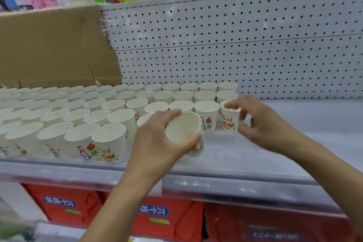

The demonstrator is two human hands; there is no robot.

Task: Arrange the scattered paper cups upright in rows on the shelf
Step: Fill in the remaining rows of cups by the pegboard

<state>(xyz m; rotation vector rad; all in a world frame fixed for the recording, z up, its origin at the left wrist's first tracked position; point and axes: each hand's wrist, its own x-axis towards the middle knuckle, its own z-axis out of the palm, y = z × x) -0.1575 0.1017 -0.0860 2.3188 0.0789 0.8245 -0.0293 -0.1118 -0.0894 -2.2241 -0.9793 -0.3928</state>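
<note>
Cups stand upright in neat rows on the left part of the shelf. Each one is empty inside. A brown box sits behind them. The left hand grips one tipped cup just in front of the rows, and its empty mouth faces up and toward us. Next comes the end cup, upright at the right end of a row. The right hand touches its rim and side. That hand is blurry, so I cannot tell if it grips.

White cups w/ red-orange fruit print; dotted grey pegboard; red boxes.
</note>
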